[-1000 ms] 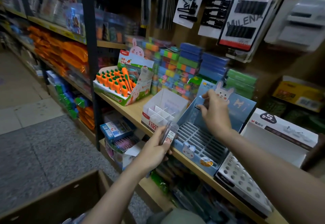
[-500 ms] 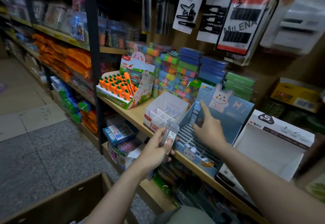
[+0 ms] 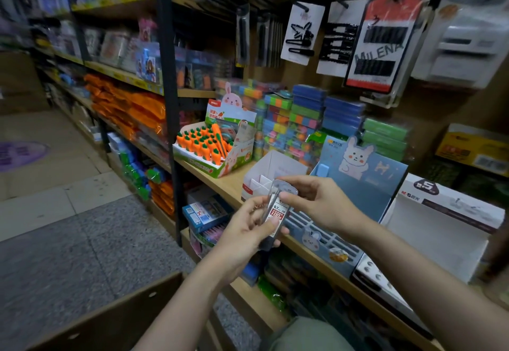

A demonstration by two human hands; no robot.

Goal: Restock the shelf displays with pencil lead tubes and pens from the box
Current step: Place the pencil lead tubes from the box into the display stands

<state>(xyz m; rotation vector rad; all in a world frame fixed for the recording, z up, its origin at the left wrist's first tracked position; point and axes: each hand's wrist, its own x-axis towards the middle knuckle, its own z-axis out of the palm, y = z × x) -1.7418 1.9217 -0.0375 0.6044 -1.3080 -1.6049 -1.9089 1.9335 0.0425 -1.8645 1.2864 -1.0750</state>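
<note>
The left hand (image 3: pixel 242 236) holds a bunch of clear plastic pencil lead tubes (image 3: pixel 275 213) in front of the wooden shelf (image 3: pixel 228 182). The right hand (image 3: pixel 319 204) fingers pinch the top tube. Pull just one out slowly, then slide it into the blue bunny display box (image 3: pixel 366 185).

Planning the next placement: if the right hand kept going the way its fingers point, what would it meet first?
The right hand already pinches the clear pencil lead tubes held by the left hand; beyond them, probably that left hand's fingers.
</note>
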